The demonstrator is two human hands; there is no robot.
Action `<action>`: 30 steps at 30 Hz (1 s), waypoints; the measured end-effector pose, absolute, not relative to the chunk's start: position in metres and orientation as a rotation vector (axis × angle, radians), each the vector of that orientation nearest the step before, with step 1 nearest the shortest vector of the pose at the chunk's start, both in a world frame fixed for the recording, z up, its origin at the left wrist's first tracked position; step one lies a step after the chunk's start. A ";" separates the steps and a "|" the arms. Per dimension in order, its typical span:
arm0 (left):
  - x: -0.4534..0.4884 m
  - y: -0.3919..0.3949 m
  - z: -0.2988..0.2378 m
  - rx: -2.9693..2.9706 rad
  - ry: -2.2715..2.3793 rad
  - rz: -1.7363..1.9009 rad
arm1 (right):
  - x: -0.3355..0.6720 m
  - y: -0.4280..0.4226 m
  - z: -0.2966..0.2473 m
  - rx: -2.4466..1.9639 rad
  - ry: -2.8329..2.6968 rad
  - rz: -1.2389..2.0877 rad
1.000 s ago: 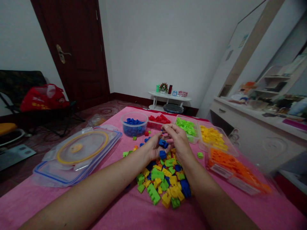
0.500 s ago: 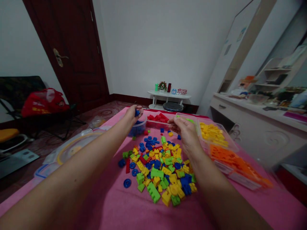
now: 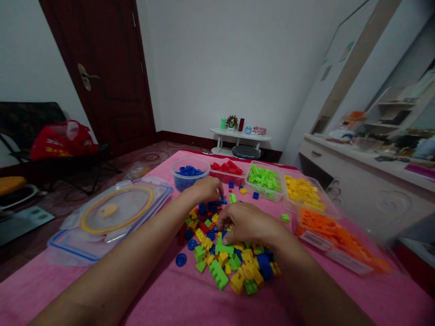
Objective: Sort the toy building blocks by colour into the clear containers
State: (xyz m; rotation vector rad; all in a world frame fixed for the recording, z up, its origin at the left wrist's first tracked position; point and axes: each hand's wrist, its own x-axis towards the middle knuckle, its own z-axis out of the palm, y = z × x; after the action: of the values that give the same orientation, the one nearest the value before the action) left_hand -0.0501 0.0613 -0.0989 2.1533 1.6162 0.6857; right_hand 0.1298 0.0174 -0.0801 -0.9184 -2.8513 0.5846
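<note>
A mixed pile of toy building bricks [image 3: 217, 271] in yellow, green, blue, red and orange lies on the pink cloth [image 3: 163, 299]. At the pile's far edge, my left hand [image 3: 208, 189] reaches down with curled fingers among blue pieces [image 3: 223, 200]; what they grip is hidden. My right hand [image 3: 243, 221] is over the middle of the pile, thumb and fingers closed around a blue brick [image 3: 224, 234]. Beyond my left hand stands a round clear tub [image 3: 174, 174] of blue bricks. Loose blue wheels [image 3: 181, 259] lie at the pile's left side.
Clear boxes hold red bricks [image 3: 228, 167], green bricks [image 3: 263, 177], yellow bricks [image 3: 304, 192] and orange bricks [image 3: 336, 233] along the back and right. Stacked clear lids [image 3: 117, 210] lie at the left. A dresser [image 3: 343, 158] flanks the cloth at right.
My left hand has come back from above the blue tub, where it held a blue piece, to the pile. My right hand has moved left and down from near the green box into the pile.
</note>
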 end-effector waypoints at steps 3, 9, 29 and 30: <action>-0.051 0.051 -0.104 2.191 1.653 0.494 | 0.129 0.012 -0.078 -0.947 -2.888 0.462; -0.063 0.051 -0.109 2.231 1.484 0.455 | 0.130 0.027 -0.079 -0.984 -2.731 0.494; -0.056 0.048 -0.107 2.252 1.846 0.269 | 0.107 0.067 -0.127 -1.213 -2.673 0.237; -0.056 0.048 -0.106 2.281 1.809 0.186 | 0.107 0.067 -0.126 -1.246 -2.682 0.223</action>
State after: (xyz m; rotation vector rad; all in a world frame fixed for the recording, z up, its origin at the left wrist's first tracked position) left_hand -0.0562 0.0480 -0.1059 2.2806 1.8092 0.1856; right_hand 0.1072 0.0668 -0.1260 -1.2463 -2.6825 0.2225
